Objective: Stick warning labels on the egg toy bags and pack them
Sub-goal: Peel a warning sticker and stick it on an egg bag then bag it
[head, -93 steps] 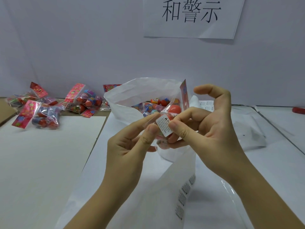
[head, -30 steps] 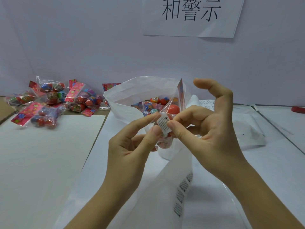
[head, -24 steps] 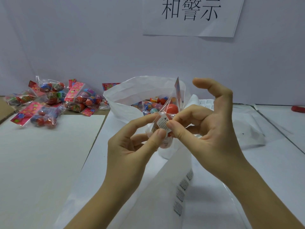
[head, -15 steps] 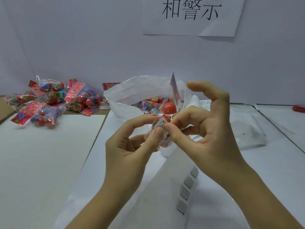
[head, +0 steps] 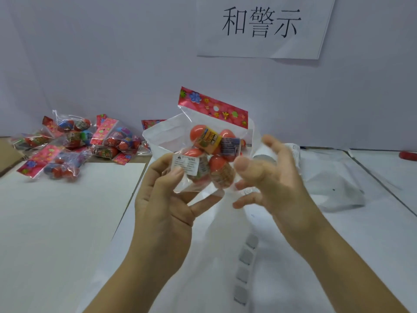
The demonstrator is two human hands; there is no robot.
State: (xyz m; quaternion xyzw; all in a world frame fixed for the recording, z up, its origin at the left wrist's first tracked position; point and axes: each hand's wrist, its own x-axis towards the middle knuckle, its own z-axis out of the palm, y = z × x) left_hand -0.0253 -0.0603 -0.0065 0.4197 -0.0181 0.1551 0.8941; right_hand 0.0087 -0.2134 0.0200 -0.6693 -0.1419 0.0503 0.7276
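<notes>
My left hand [head: 165, 201] holds a clear egg toy bag [head: 211, 154] upright by its lower left corner, thumb pressed below the white warning label [head: 185, 163] stuck on its front. The bag has a red flowered header and several red eggs inside. My right hand [head: 274, 177] hovers just right of the bag, fingers spread and blurred, holding nothing. Behind the held bag stands an open white packing bag [head: 158, 141]. A strip of labels [head: 244, 265] on white backing paper lies below my hands.
A pile of several more egg toy bags [head: 72, 143] lies at the back left beside a white sheet [head: 56, 222]. Crumpled clear plastic [head: 334, 179] lies at the right. A paper sign [head: 261, 26] hangs on the wall. A red object [head: 408, 155] sits at the far right edge.
The bag has turned from edge-on to face me, and the label now lies flat on its front. My right hand has let go and drawn away to the right.
</notes>
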